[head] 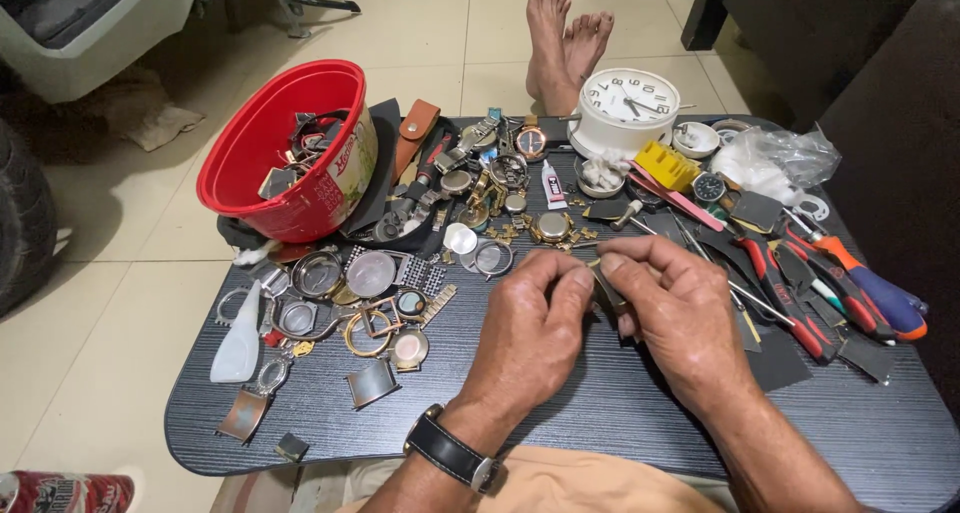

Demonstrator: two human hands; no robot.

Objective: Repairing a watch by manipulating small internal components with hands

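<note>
My left hand [530, 328] and my right hand [675, 313] meet over the middle of a low dark table [600, 413]. Together they pinch a small flat metal piece [603, 281], with the fingertips of both hands on it. What the piece is I cannot tell. A black-strapped wristwatch [452, 451] sits on my left wrist. Just beyond the fingertips lies a gold watch case [552, 227] among loose watch parts.
A red plastic tub [285, 153] with watch parts stands at the back left. Watch cases and glass rings [370, 273] cover the left side. A white alarm clock [622, 108] stands at the back. Pliers and screwdrivers [830, 283] lie at right. My bare feet [565, 38] rest on the tiled floor beyond.
</note>
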